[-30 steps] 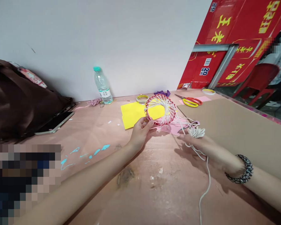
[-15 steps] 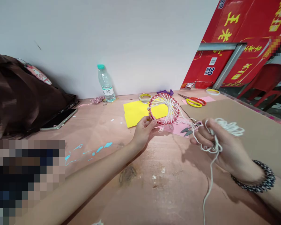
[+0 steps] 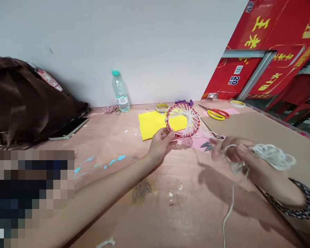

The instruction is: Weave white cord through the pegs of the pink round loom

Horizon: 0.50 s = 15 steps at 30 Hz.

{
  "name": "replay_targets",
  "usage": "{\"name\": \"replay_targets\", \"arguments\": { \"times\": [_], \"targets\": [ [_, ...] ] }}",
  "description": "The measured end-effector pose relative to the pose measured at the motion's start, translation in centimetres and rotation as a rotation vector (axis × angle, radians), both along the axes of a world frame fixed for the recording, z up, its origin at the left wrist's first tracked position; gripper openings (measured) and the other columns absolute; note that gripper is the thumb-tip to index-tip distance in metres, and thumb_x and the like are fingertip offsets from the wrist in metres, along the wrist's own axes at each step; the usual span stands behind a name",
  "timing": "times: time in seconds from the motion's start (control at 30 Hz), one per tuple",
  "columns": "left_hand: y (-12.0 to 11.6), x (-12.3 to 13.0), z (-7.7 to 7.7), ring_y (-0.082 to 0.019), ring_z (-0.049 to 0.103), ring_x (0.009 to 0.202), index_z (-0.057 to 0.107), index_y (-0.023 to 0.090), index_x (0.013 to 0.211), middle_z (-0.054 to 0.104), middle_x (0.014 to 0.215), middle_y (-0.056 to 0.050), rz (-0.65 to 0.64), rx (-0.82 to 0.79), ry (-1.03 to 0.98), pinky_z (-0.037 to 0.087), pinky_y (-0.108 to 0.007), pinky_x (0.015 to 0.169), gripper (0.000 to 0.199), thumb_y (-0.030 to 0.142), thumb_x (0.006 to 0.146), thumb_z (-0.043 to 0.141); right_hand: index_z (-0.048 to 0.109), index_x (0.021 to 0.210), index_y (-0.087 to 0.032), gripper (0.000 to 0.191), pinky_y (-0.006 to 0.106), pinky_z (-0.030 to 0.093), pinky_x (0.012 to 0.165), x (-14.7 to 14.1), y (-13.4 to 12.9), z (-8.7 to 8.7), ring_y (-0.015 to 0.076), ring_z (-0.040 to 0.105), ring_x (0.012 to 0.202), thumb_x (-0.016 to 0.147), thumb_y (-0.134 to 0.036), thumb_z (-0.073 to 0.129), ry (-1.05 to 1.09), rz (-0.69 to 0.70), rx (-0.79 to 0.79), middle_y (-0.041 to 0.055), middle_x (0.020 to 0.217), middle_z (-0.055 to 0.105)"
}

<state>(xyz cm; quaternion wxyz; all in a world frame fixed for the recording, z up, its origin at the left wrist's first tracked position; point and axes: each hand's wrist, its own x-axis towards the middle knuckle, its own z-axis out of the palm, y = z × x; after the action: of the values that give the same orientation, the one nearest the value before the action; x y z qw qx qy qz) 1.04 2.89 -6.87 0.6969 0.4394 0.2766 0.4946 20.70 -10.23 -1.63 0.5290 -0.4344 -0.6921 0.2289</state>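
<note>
My left hand (image 3: 161, 143) pinches the lower left rim of a hoop (image 3: 167, 130). Red cord wraps the hoop, and white strands cross its inside, leaving a round gap left of centre. At the right, my right hand (image 3: 244, 156) is closed around a bundle of white cord (image 3: 275, 156); its fingers are slightly blurred. Loops stick out behind the thumb, and one strand hangs down to the table's front edge. Another white strand trails from the hoop toward the right hand. Below the hoop lie pink paper (image 3: 195, 144) and small grey-bladed snips (image 3: 206, 146).
Yellow paper (image 3: 150, 125), a tape roll (image 3: 162, 107), red-and-yellow scissors (image 3: 217, 113) and a water bottle (image 3: 121, 93) lie or stand toward the wall. A brown bag (image 3: 28, 103) and a phone (image 3: 69, 128) are left. A brown board (image 3: 268, 129) covers the right side.
My right hand has moved right and slightly toward me with the cord bundle. The left hand still holds the hoop in nearly the same place; the view has shifted slightly.
</note>
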Motion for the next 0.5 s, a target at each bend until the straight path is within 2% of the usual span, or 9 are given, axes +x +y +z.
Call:
{"name": "replay_targets", "arguments": {
  "times": [0.07,0.1,0.2,0.23,0.3,0.33,0.4,0.5],
  "targets": [
    [0.0,0.0,-0.1,-0.012,0.066,0.072,0.059,0.015,0.092,0.068,0.083,-0.003,0.005,0.0,0.001,0.052,-0.025,0.068,0.038,0.033,0.064,0.078,0.041,0.061,-0.021,0.039,0.033,0.047,0.06,-0.5,0.3,-0.7,0.0115,0.043,0.047,0.094,-0.04,0.042,0.275,0.227,-0.28,-0.0035,0.051,0.038],
    [0.0,0.0,-0.1,-0.012,0.066,0.072,0.058,0.015,0.092,0.068,0.083,-0.003,0.006,-0.001,0.003,0.052,-0.025,0.068,0.038,0.033,0.064,0.078,0.04,0.062,-0.021,0.037,0.029,0.044,0.051,-0.8,0.5,-1.1,0.0097,0.037,0.042,0.092,-0.041,0.047,0.397,0.259,-0.375,-0.0053,0.049,0.034],
    [0.0,-0.1,-0.1,-0.012,0.066,0.073,0.058,0.015,0.092,0.069,0.084,-0.003,0.004,0.0,0.012,0.052,-0.025,0.069,0.037,0.032,0.065,0.077,0.041,0.072,-0.022,0.033,0.018,0.024,0.034,-1.6,1.1,-2.1,0.0061,0.024,0.037,0.082,-0.045,0.063,0.604,0.065,-0.553,-0.0088,0.049,0.03],
    [0.0,-0.1,-0.1,-0.012,0.066,0.073,0.058,0.015,0.092,0.069,0.084,-0.003,0.004,0.003,0.015,0.052,-0.025,0.069,0.037,0.033,0.066,0.077,0.042,0.077,-0.023,0.033,0.017,0.019,0.033,-1.8,1.3,-2.3,0.0056,0.022,0.037,0.079,-0.046,0.065,0.599,-0.009,-0.615,-0.0095,0.049,0.03],
    [-0.1,-0.1,0.0,-0.012,0.066,0.072,0.058,0.015,0.092,0.068,0.083,-0.003,-0.002,0.008,0.017,0.052,-0.025,0.069,0.036,0.032,0.066,0.076,0.045,0.081,-0.022,0.034,0.016,0.016,0.033,-1.8,1.7,-2.8,0.0056,0.022,0.038,0.079,-0.051,0.064,0.452,-0.082,-0.727,-0.0092,0.049,0.031],
    [-0.1,-0.1,0.0,-0.011,0.065,0.071,0.058,0.015,0.092,0.068,0.082,-0.003,-0.007,0.009,0.014,0.052,-0.025,0.069,0.035,0.032,0.066,0.076,0.046,0.08,-0.021,0.034,0.017,0.019,0.033,-1.7,1.8,-3.1,0.0061,0.025,0.039,0.08,-0.052,0.061,0.335,-0.09,-0.734,-0.0079,0.05,0.033],
    [-0.1,0.0,0.1,-0.011,0.065,0.07,0.058,0.015,0.091,0.068,0.081,-0.002,-0.013,0.004,0.004,0.052,-0.024,0.068,0.035,0.031,0.066,0.076,0.05,0.075,-0.019,0.034,0.02,0.03,0.038,-1.0,2.0,-3.3,0.0088,0.035,0.046,0.086,-0.051,0.053,0.075,-0.122,-0.588,-0.0036,0.056,0.04],
    [-0.2,0.0,0.1,-0.01,0.064,0.069,0.058,0.015,0.09,0.068,0.08,-0.002,-0.004,-0.007,-0.005,0.051,-0.024,0.068,0.035,0.031,0.066,0.077,0.055,0.076,-0.019,0.03,0.03,0.044,0.063,0.2,1.9,-2.8,0.0161,0.05,0.072,0.093,-0.041,0.043,-0.277,-0.26,-0.122,0.0042,0.079,0.052]
  ]
}}
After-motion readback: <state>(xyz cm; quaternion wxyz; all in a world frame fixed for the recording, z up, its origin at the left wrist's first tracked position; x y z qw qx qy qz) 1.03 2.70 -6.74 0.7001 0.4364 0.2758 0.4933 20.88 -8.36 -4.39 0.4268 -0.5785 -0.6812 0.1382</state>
